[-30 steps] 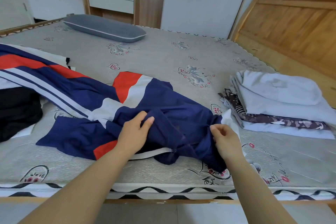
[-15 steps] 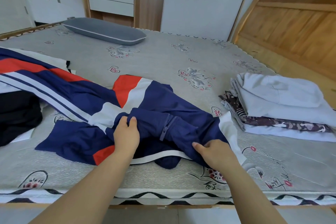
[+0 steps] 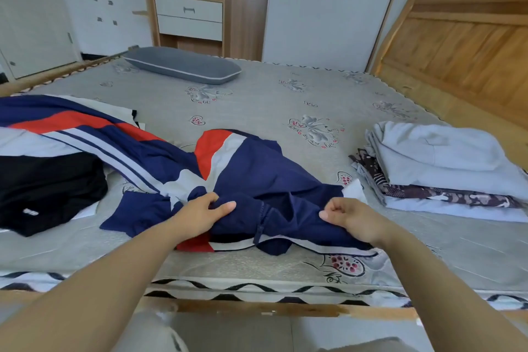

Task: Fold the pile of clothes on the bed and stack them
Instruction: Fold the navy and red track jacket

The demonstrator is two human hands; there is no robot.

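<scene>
My right hand (image 3: 353,216) has slid back up the blue jacket (image 3: 257,180) and now pinches it again, so I can pull it flat (not folded yet). My left hand (image 3: 204,213) grips it too. It lies bunched under my fingers, near the bed's (image 3: 257,100) edge.

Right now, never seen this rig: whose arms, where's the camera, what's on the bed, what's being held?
No machine here: a person folds clothes with bare hands. One wide-angle camera on their head looks forward and down, so both forearms enter from the bottom edge.

The left hand and right hand each grip a bunched part of the navy, red and white zip jacket, which lies crumpled on the grey patterned mattress.

To the right sits a stack of folded clothes, pale grey on top. On the left lie a black garment and a navy striped garment, unfolded. A grey pillow lies at the far side.
</scene>
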